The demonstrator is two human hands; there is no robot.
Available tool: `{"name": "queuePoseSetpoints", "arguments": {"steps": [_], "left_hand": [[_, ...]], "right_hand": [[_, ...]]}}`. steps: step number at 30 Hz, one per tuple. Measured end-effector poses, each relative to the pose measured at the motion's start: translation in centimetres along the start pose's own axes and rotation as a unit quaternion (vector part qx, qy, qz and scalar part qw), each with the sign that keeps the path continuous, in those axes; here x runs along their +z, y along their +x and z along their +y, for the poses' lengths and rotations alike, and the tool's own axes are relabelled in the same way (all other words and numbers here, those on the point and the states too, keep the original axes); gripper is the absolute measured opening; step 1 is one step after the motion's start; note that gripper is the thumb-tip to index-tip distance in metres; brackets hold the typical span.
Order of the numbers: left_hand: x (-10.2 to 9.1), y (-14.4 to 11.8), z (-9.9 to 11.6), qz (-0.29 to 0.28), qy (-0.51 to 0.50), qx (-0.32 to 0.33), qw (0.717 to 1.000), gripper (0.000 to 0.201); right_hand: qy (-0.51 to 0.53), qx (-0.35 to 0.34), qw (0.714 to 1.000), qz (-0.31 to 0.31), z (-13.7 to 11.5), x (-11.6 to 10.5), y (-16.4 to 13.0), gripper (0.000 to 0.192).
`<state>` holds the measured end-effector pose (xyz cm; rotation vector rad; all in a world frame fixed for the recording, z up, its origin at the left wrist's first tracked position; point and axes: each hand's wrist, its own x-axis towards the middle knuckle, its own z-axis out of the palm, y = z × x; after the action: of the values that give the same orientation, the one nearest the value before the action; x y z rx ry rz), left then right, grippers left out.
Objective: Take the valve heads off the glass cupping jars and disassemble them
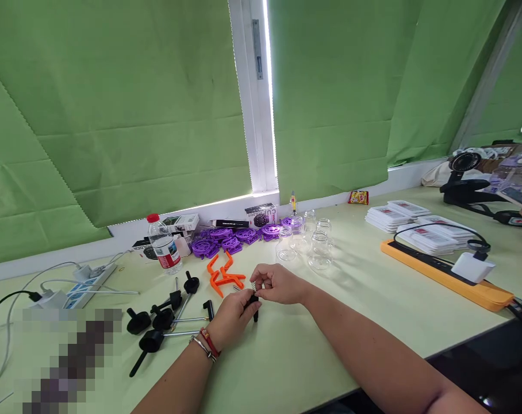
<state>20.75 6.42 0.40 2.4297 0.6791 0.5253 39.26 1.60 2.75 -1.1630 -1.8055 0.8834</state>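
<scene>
- The fingers of the right hand (279, 283) are pinching narrow around a small metal spring (253, 285), thumb and forefinger closed on its upper end.
- The left hand (234, 317) is curling around a small black part (254, 303), its fingertips closed on the top of it while the lower end is pointing down toward the pale green table (351, 322).
- Spring and black part are meeting right between the two hands, just above the tabletop, near the middle of the desk.
- The spring is looking light and springy; squeezed from the side it would likely slip or flick away, so a grip at the end coil seems the safer hold.
- The black part is looking like stiff plastic, light and slim; taking it around the shaft near the top appears to be giving the steadiest hold.
- Just beyond the hands, the orange plastic pieces (223, 277) are lying flat on the table.
- To the left, several black-knobbed rods (166, 319) are lying loose, some with metal shafts.
- Farther back, the purple discs (226, 238) are sitting in a cluster, with clear glass jars (319, 244) beside them and a water bottle (165, 245) to the left.
- On the right, an orange power strip (448, 275) is carrying a white charger (472, 267), well apart from the hands.
- Another person's hand is just showing at the far right edge.
</scene>
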Motion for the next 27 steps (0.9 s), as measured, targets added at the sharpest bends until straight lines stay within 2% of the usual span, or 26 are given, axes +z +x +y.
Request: {"name": "queuePoseSetpoints", "arguments": {"steps": [5,16,19,22,27], "left_hand": [[-0.1,0.1,-0.2,-0.006,-0.032,0.002,0.999,0.019],[-0.3,-0.1,0.1,-0.011,-0.078,-0.008,0.997,0.017],[-0.2,0.0,0.2,0.006,-0.096,-0.004,0.995,0.012],[-0.8,-0.1,0.0,0.034,-0.133,-0.016,0.990,0.018],[-3.7,-0.2,-1.8,0.120,-0.176,-0.111,0.971,0.025]], "right_hand": [[-0.059,0.001,0.998,0.003,0.0,0.0,0.0,0.008],[-0.110,-0.040,0.993,-0.021,-0.1,0.0,0.1,0.015],[-0.118,-0.053,0.991,-0.024,-0.1,0.0,0.1,0.015],[-0.115,-0.041,0.992,-0.029,0.1,-0.1,0.1,0.021],[-0.077,0.019,0.996,0.039,1.4,-0.8,0.4,0.026]]}}
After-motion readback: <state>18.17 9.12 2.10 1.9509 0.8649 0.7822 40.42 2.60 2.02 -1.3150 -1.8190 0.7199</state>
